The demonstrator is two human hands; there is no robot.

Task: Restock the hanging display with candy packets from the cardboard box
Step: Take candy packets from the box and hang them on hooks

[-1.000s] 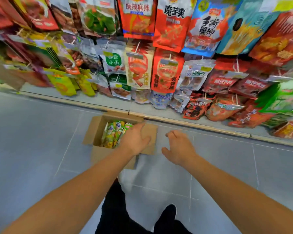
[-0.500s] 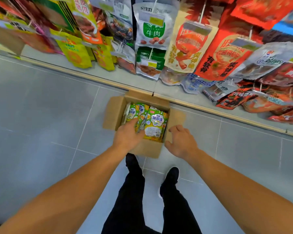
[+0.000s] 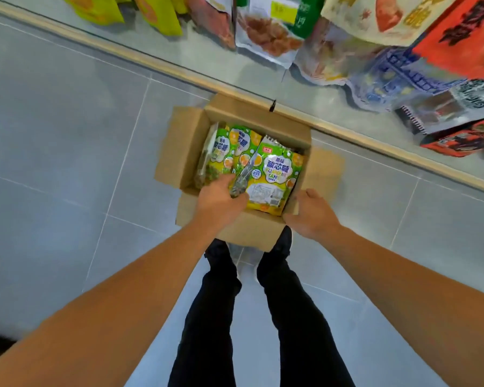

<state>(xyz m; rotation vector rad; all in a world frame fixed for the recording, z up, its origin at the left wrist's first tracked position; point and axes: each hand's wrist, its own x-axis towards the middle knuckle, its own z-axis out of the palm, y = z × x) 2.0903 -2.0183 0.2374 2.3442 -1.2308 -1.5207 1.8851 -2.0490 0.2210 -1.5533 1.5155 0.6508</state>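
Observation:
An open cardboard box (image 3: 192, 141) sits on the grey tiled floor below the display. Inside it stand several green and yellow candy packets (image 3: 274, 174), leaning against each other. My left hand (image 3: 220, 198) reaches into the box at its near side, and its fingers curl round the lower edge of one candy packet (image 3: 239, 182) in the middle. My right hand (image 3: 309, 213) rests at the box's near right corner with its fingers loosely curled, holding nothing. The hanging display (image 3: 347, 43) of snack bags fills the top of the view.
Low-hanging snack bags (image 3: 442, 107) at the top right overhang the floor beside the box. A wooden strip (image 3: 129, 55) marks the display's base. My legs in black trousers (image 3: 288, 317) and shoes stand right behind the box. Grey floor tiles (image 3: 53, 163) spread to the left.
I have bent down over the box, so it looks larger and nearer. My left hand went deeper among the packets and took hold of one. My right hand came to the box's near right corner.

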